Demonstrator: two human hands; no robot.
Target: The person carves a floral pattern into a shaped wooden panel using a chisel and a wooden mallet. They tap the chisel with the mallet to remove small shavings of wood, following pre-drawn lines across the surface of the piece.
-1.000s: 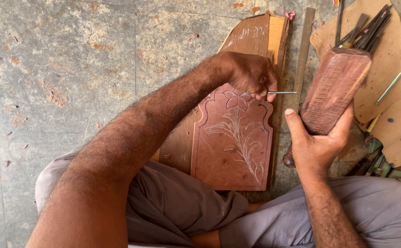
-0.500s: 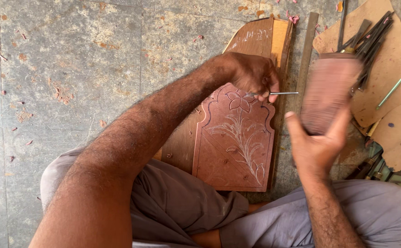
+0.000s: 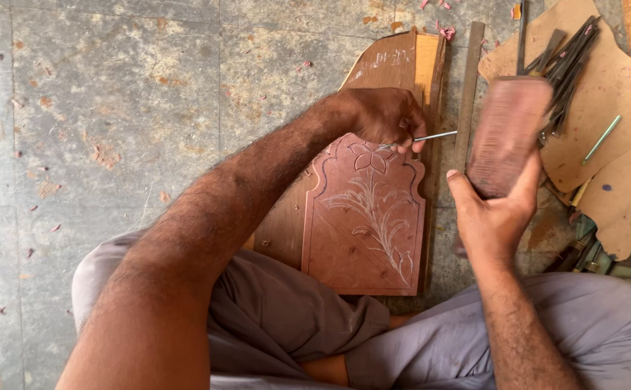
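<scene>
A reddish wooden panel (image 3: 362, 245) with an arched top and a carved flower-and-stem pattern lies on a larger brown board (image 3: 395, 65) on the floor. My left hand (image 3: 384, 115) pinches a thin metal chisel (image 3: 431, 136) at the panel's top edge, by the carved flower, the chisel's shaft pointing right. My right hand (image 3: 492, 217) grips a blocky reddish wooden mallet (image 3: 507, 133), held upright just right of the chisel's end and blurred by motion.
A long wooden strip (image 3: 467, 87) lies beside the board. Several dark carving tools (image 3: 565, 61) and a green pencil (image 3: 602, 139) rest on cardboard sheets (image 3: 626, 94) at the right. Wood chips dot the stone floor (image 3: 113, 108). My crossed legs (image 3: 294, 318) fill the bottom.
The mallet has swung from tilted to the right into a more upright position, closer to the chisel's end. My left hand and the chisel stay in place on the panel.
</scene>
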